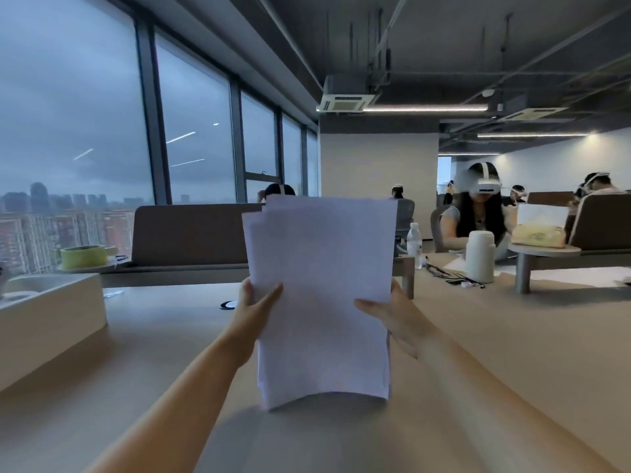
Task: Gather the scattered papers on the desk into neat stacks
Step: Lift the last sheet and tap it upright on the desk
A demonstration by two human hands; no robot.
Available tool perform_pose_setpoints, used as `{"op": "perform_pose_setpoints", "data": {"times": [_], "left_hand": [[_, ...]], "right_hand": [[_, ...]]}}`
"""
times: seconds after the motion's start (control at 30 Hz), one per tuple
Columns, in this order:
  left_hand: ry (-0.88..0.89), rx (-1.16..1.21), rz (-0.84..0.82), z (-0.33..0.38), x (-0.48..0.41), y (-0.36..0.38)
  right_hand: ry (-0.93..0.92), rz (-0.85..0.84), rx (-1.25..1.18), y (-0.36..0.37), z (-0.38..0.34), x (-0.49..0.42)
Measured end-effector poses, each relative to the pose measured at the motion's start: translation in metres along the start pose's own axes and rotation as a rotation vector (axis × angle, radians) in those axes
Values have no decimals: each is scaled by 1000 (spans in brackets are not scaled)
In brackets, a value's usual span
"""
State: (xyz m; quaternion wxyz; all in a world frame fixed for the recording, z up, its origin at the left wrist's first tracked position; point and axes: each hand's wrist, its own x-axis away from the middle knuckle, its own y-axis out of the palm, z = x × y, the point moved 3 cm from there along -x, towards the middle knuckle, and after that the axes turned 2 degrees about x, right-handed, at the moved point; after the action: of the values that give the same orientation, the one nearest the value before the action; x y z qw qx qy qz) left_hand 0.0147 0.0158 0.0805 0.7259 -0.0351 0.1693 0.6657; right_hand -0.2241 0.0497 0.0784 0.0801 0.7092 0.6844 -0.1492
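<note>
A sheaf of white papers (pixel 321 295) stands upright in front of me, its bottom edge on or just above the beige desk (pixel 136 353). The top edges are uneven, with a few sheets sticking out at the upper left. My left hand (pixel 254 302) grips the left edge, thumb across the front. On the opposite edge my right hand (pixel 392 314) holds the sheaf the same way, fingers behind the sheets.
A white box (pixel 51 312) sits at the desk's left. A brown divider (pixel 191 233) runs behind the desk, with a green tape roll (pixel 83 257) beside it. To the right are a white flask (pixel 480 256), a water bottle (pixel 414 245), cables and seated people.
</note>
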Motion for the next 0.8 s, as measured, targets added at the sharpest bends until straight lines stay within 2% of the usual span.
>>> {"op": "perform_pose_setpoints", "data": {"times": [0.23,0.47,0.6,0.7,0.8], "left_hand": [[113,-68,-18,31,8,4],[120,-77,57,45,9,3],[227,3,51,64,7,10],[386,-132,162,76,9,13],[430,-241,162,84,12,15]], "right_hand": [[-109,184,-136,9,-24,-13],[-156,202,-91,8,-48,-12],[-243,256,-120,15,-69,-12],[-402,399,63,21,-85,-6],[-481,500,274,23,-94,2]]}}
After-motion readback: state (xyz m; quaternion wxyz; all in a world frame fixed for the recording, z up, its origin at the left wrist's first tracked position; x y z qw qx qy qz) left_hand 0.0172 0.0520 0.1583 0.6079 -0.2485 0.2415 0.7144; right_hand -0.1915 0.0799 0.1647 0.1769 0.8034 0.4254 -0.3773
